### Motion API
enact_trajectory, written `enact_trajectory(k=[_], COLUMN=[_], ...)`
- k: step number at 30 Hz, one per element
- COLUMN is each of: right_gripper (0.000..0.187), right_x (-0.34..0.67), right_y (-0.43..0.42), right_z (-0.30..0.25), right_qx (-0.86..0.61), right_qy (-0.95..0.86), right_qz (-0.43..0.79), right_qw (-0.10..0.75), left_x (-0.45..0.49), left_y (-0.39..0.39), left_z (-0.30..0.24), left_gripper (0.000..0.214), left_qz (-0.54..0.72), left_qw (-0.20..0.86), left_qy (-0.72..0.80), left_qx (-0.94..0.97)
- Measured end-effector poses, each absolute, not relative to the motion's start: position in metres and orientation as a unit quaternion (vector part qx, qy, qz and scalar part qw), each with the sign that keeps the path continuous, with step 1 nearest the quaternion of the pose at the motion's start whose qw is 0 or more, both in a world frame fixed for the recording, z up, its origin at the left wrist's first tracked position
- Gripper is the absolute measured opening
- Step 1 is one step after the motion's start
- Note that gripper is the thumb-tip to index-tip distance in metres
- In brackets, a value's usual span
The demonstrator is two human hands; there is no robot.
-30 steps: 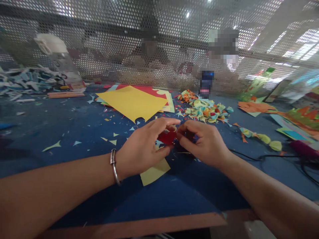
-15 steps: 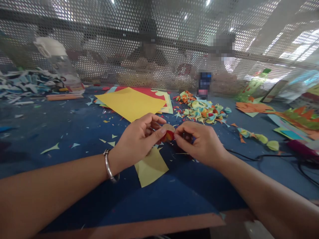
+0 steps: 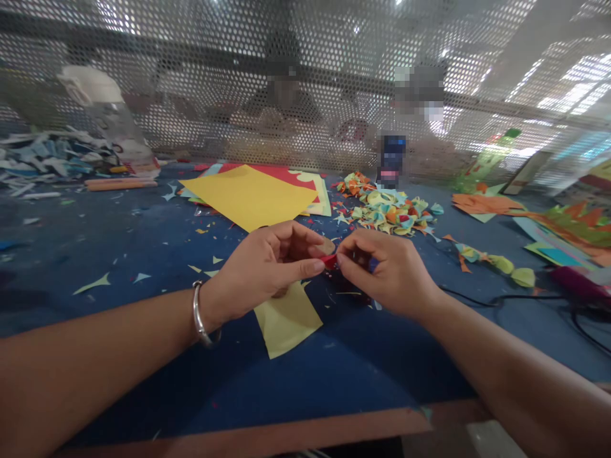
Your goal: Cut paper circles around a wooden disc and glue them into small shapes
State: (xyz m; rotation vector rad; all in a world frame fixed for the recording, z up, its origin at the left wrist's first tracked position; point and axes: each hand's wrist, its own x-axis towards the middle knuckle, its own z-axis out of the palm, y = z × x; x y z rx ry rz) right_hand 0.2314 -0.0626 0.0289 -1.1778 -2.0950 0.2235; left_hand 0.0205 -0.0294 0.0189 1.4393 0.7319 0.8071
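Between my two hands is a small red piece of paper (image 3: 329,261), pinched above the blue table (image 3: 229,381). My left hand (image 3: 267,264), with a silver bangle at the wrist, has its thumb and fingers closed on the paper's left side. From the right, the fingertips of my right hand (image 3: 382,264) grip its other end. Most of the paper is hidden by the fingers. Below my left hand lies a pale yellow sheet (image 3: 291,324), partly covered by the hand. Beyond it rests a larger yellow sheet (image 3: 252,197) on a stack of coloured paper.
A pile of small folded paper pieces (image 3: 391,213) lies at the back right, near a phone (image 3: 392,159). Paper strips (image 3: 48,159) and a bottle (image 3: 114,127) stand at the left. A black cable (image 3: 506,298) runs along the right. A perforated screen (image 3: 214,83) closes off the back.
The red paper has turned or folded, and its orange-yellow part no longer shows. My left thumb has moved right and lies flatter along it. My right hand has barely moved.
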Motion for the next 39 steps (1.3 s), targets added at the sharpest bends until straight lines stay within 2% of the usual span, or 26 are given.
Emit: enact_trajectory(k=[28,39], right_gripper=[0.003,0.002], right_x=[0.2326,0.2323], right_y=[-0.0614,-0.0650], right_z=[0.0275,0.0274], right_qx=[-0.442,-0.429], right_qy=[-0.839,-0.847], right_qz=[0.105,0.099], right_qw=[0.299,0.299], left_x=[0.0211,0.0195], left_y=[-0.0294,-0.0312], left_z=[0.0222,0.0225], left_gripper=[0.020,0.020], left_qz=[0.317,0.331], left_qw=[0.642,0.545], left_qy=[0.376,0.334], left_qx=[0.588,0.694])
